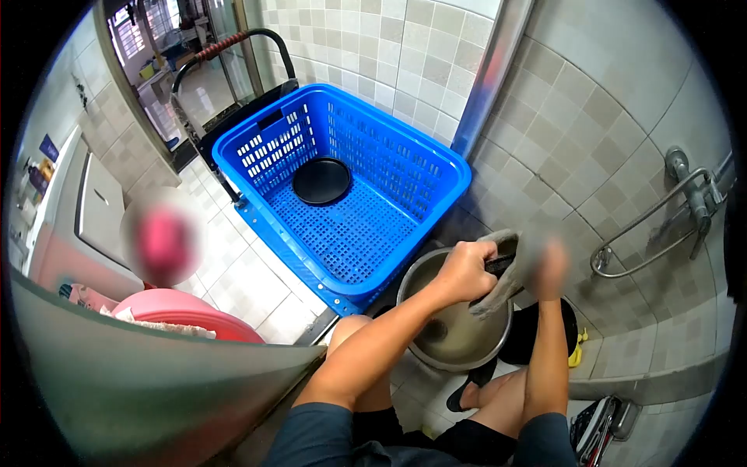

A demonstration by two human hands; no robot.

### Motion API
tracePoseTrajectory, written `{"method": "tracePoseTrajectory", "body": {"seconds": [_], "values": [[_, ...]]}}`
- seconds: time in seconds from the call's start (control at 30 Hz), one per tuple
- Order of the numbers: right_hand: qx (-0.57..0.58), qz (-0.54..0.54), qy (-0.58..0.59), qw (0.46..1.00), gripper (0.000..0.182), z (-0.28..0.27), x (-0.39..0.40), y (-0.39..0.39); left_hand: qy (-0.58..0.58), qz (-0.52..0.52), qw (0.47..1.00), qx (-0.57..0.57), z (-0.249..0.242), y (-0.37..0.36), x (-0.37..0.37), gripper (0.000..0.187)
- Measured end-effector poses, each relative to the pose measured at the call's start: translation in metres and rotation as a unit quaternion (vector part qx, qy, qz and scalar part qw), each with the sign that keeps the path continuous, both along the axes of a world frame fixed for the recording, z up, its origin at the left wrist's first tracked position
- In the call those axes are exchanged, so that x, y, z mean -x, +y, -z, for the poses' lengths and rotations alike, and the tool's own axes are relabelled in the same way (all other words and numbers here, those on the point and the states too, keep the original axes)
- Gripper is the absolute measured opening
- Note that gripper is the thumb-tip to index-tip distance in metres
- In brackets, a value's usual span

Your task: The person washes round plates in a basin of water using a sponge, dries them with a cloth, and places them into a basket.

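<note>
Over a round metal basin (436, 359) of murky water, my left hand (465, 272) is closed round a dark object and the edge of a wet grey cloth (496, 292). On the cloth's other side is my right hand (552, 268), partly blurred, so its fingers do not show clearly. The cloth hangs between the two hands, above the basin's right part. Beyond the basin stands a large blue plastic basket (350, 292), with a round black lid-like disc (322, 180) lying on its bottom.
The basket rests on a trolley with a black handle (226, 48). A glass panel (171, 389) and pink tub (194, 307) are at left. A black bucket (533, 335) stands right of the basin, below the shower tap (694, 194). A slippered foot (467, 395) is near the basin.
</note>
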State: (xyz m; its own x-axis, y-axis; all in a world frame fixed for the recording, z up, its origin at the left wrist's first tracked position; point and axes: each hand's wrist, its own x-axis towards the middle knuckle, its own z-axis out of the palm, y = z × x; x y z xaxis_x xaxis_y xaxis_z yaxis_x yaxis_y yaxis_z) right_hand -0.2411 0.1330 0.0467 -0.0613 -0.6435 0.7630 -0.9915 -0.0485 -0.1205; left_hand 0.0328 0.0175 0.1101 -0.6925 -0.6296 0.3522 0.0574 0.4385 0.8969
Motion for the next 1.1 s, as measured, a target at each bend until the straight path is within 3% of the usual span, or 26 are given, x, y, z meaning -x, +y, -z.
{"method": "tracePoseTrajectory", "body": {"seconds": [0.03,0.07,0.17,0.23,0.27,0.3,0.37,0.43,0.47,0.5,0.57,0.7,0.77,0.83,0.9,0.93,1.0,1.03,1.07,1.1], "values": [[-0.001,0.005,0.0,1.0,0.022,0.01,0.003,-0.002,-0.014,0.005,1.0,-0.017,-0.008,-0.002,-0.006,0.026],[-0.009,0.048,-0.118,0.992,0.026,0.012,0.005,-0.003,0.073,-0.013,0.995,-0.072,-0.011,0.001,-0.006,0.02],[-0.01,0.161,-0.375,0.913,0.038,0.012,0.005,0.0,0.081,-0.02,0.989,-0.125,0.002,-0.013,-0.003,0.019],[0.007,0.072,-0.653,0.754,0.06,0.032,0.005,-0.006,0.146,-0.013,0.962,-0.231,0.003,-0.018,-0.001,0.018],[0.134,-0.059,-0.802,0.579,0.069,-0.016,-0.055,-0.01,0.202,-0.011,0.937,-0.286,-0.002,-0.015,0.002,0.021],[0.165,-0.192,-0.827,0.502,0.072,0.009,-0.058,-0.012,0.257,-0.013,0.905,-0.338,-0.01,-0.014,0.004,0.024],[0.149,-0.16,-0.79,0.573,0.071,0.005,-0.083,-0.009,0.3,-0.014,0.868,-0.395,-0.011,-0.013,0.007,0.037],[0.189,-0.113,-0.793,0.569,0.071,0.0,-0.077,-0.007,0.306,-0.008,0.869,-0.388,-0.003,-0.014,0.013,0.035],[0.197,-0.13,-0.77,0.593,0.075,-0.006,-0.073,-0.002,0.305,0.014,0.875,-0.375,-0.001,-0.014,0.017,0.033],[0.196,-0.091,-0.747,0.629,0.072,-0.014,-0.064,0.004,0.301,0.021,0.877,-0.374,-0.004,-0.017,0.019,0.033],[0.101,-0.042,-0.63,0.769,0.069,-0.019,-0.032,0.027,0.238,0.073,0.893,-0.375,-0.007,-0.025,0.02,0.029],[-0.007,-0.094,-0.59,0.802,0.07,-0.081,-0.047,0.042,0.072,0.116,0.944,-0.3,-0.007,-0.034,0.022,0.022],[-0.032,-0.102,-0.598,0.794,0.072,-0.082,-0.04,0.044,0.057,0.12,0.943,-0.304,-0.005,-0.029,0.026,0.024],[-0.023,-0.128,-0.637,0.76,0.073,-0.074,-0.032,0.046,0.121,0.096,0.927,-0.341,-0.006,-0.019,0.027,0.027],[-0.018,-0.134,-0.628,0.766,0.073,-0.052,-0.016,0.042,0.141,0.074,0.93,-0.331,0.0,-0.017,0.03,0.028],[0.025,-0.139,-0.664,0.734,0.072,-0.035,-0.013,0.038,0.165,0.057,0.92,-0.35,-0.001,-0.016,0.031,0.027],[0.059,-0.015,-0.713,0.698,0.085,-0.003,-0.033,0.034,0.21,0.031,0.898,-0.385,0.008,-0.016,0.032,0.027],[0.079,0.043,-0.735,0.672,0.092,0.013,-0.043,0.032,0.247,0.016,0.885,-0.394,0.014,-0.015,0.037,0.037],[0.164,-0.084,-0.779,0.6,0.096,0.043,-0.052,0.018,0.287,0.011,0.866,-0.409,0.012,-0.01,0.042,0.042],[0.103,0.061,-0.854,0.507,0.089,0.034,-0.082,0.017,0.327,0.006,0.845,-0.423,0.01,-0.004,0.049,0.047]]}}
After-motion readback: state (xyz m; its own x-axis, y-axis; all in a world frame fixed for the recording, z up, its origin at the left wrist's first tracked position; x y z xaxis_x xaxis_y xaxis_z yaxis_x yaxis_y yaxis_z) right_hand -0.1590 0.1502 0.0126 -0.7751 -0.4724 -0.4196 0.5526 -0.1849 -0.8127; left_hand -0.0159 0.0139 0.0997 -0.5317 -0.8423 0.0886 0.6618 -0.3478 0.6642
